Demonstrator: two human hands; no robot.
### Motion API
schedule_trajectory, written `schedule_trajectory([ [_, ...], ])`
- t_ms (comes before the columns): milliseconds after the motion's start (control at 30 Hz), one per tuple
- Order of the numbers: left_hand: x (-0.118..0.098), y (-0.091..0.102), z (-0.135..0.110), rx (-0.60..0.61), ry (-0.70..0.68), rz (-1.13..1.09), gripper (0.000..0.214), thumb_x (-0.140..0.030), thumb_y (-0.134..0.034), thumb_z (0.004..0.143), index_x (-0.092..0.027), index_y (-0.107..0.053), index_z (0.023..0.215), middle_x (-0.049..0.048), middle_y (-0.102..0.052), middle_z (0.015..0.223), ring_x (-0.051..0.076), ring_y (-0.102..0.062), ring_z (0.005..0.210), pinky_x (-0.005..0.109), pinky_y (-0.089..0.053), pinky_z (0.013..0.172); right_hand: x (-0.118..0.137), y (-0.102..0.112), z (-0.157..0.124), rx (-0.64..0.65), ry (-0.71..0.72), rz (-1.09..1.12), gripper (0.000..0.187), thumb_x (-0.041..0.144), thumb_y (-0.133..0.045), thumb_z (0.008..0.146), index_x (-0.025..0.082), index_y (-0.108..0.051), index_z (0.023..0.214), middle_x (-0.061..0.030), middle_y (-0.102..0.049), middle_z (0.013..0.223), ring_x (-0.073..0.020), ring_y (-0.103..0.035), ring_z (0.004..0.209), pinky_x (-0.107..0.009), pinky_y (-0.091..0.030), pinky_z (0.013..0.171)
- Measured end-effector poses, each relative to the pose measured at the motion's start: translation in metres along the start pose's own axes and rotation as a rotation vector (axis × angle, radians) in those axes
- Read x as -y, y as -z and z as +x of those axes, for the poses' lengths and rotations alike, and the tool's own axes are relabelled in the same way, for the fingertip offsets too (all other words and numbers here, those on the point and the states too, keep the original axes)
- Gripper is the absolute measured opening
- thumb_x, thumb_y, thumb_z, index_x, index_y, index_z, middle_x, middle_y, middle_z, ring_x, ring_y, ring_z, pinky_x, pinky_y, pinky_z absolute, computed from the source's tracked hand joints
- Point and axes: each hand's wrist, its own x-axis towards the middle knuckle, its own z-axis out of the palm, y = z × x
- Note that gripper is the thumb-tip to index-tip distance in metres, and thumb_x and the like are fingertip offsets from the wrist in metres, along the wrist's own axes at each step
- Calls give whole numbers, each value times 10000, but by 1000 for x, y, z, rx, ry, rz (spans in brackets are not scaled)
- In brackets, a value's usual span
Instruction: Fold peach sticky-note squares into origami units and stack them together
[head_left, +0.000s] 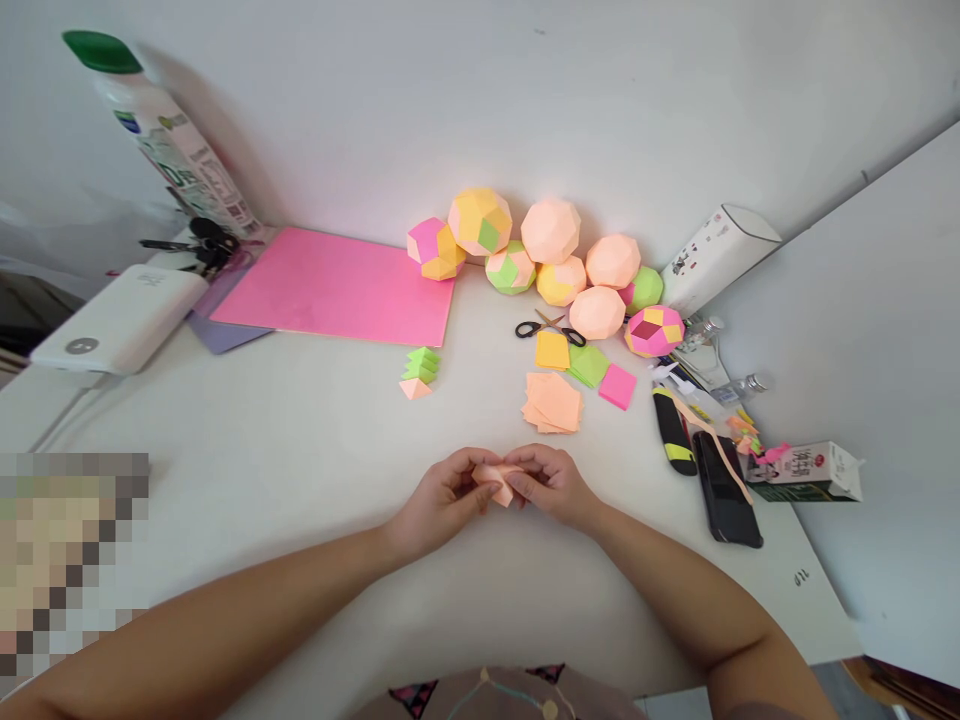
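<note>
The peach paper [501,484] lies directly between my left hand [442,500] and right hand [559,488], pinched by both, so neither is nearer; one corner points toward me. Just beyond my right hand lies the peach stack [553,405]; farther off, past my left, the folded pieces [420,370].

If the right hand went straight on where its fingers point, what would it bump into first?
Past the folded paper that both hands hold, the right hand would probably bump into the left hand first. They look very close, though depth is hard to judge.
</note>
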Motion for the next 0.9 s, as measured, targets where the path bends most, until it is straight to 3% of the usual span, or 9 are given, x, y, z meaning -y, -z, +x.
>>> schedule_trajectory([
  [900, 2, 1, 1, 15, -50, -8, 233, -318, -554, 840, -179, -509, 1022, 24, -653, 794, 152, -622, 732, 282, -500, 623, -1, -2, -1, -15, 18, 32, 228, 326, -584, 840, 174, -587, 1010, -12, -638, 687, -114, -602, 565, -259, -514, 555],
])
